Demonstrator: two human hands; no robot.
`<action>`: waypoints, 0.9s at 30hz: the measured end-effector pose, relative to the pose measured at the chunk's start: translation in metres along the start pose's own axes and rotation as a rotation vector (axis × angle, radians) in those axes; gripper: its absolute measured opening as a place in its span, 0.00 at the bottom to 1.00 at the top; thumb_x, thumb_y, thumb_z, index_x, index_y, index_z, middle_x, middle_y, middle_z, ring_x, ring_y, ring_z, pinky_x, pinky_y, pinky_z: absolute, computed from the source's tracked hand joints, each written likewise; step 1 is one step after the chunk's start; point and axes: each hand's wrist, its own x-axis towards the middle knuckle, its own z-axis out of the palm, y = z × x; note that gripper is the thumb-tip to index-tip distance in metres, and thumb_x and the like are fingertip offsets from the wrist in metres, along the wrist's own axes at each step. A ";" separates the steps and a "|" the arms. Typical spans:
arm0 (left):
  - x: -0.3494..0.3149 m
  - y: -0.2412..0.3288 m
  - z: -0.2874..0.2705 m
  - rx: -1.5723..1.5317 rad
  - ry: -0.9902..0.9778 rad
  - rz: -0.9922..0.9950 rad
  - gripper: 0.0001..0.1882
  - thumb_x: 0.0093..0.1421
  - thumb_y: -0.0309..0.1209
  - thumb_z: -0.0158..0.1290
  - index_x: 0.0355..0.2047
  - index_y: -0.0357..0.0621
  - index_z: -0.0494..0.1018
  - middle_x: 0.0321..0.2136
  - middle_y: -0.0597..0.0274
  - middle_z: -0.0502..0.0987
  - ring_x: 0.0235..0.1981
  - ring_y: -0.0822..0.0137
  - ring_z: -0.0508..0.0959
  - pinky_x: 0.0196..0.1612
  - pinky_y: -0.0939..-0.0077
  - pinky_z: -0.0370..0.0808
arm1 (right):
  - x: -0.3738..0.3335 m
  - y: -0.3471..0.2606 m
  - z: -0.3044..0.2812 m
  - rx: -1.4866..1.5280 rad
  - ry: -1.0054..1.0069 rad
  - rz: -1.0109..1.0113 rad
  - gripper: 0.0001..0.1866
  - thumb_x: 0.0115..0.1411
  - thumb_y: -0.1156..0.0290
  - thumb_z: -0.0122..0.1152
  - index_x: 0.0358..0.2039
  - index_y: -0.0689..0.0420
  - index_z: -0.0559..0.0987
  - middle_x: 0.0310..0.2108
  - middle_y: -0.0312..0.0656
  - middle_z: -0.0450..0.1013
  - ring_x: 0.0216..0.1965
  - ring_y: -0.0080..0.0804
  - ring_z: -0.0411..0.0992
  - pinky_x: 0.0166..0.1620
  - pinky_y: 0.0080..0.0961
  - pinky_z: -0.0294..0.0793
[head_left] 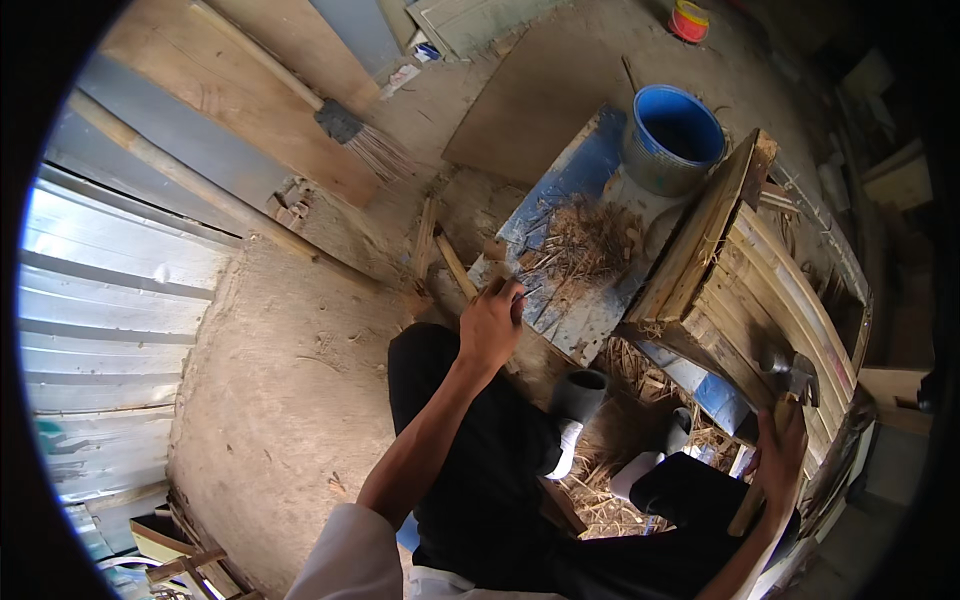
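Note:
My left hand [490, 322] is closed in a pinch over the near edge of a worn blue-and-white board [568, 180]. A thin dark piece [531, 292], like a nail, sticks out from its fingertips. Just beyond lies a heap of thin brown pieces [590, 240], too small to tell apart. My right hand [782, 445] is wrapped round the wooden handle of a claw hammer [797, 378], whose metal head points up. Behind the hammer head stands a slatted wooden crate [775, 285], tilted, on my right.
A blue-rimmed bucket [680, 135] stands on the board's far end. A broom [350, 130] and a long pole [200, 190] lean at the left. Straw-like debris [610, 505] covers the floor between my feet. A corrugated metal wall [120, 330] runs along the left.

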 end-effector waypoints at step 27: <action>0.075 0.207 -0.046 -1.181 -0.447 0.267 0.15 0.62 0.25 0.53 0.50 0.34 0.72 0.35 0.63 0.74 0.36 0.72 0.76 0.43 0.76 0.75 | 0.000 -0.023 -0.012 0.037 -0.033 -0.095 0.21 0.59 0.62 0.59 0.44 0.66 0.69 0.27 0.61 0.74 0.28 0.59 0.75 0.31 0.47 0.73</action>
